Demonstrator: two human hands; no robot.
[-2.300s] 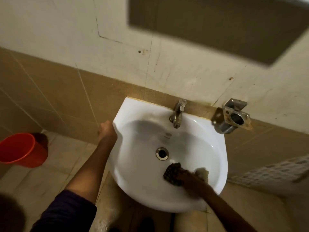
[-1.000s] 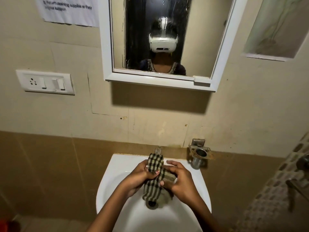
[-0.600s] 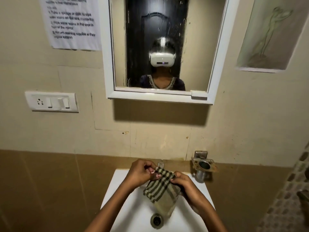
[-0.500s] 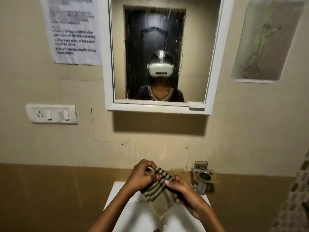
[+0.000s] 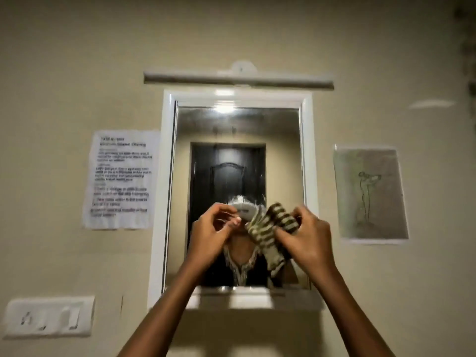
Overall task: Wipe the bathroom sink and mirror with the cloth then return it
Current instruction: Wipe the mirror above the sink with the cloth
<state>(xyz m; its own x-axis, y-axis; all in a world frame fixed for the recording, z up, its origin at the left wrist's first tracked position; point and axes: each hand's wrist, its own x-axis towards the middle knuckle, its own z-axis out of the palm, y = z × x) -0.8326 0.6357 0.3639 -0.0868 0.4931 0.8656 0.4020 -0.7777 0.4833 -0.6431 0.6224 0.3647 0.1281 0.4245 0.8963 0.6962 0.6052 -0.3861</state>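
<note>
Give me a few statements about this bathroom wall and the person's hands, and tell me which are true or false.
1. The right hand grips a striped cloth in front of the mirror. True.
2. The printed notice hangs to the right of the mirror. False: it hangs to the left; a drawing is on the right.
3. A light bar sits above the mirror. True.
4. The switch plate is at the wall's lower right. False: it is at the lower left.
</note>
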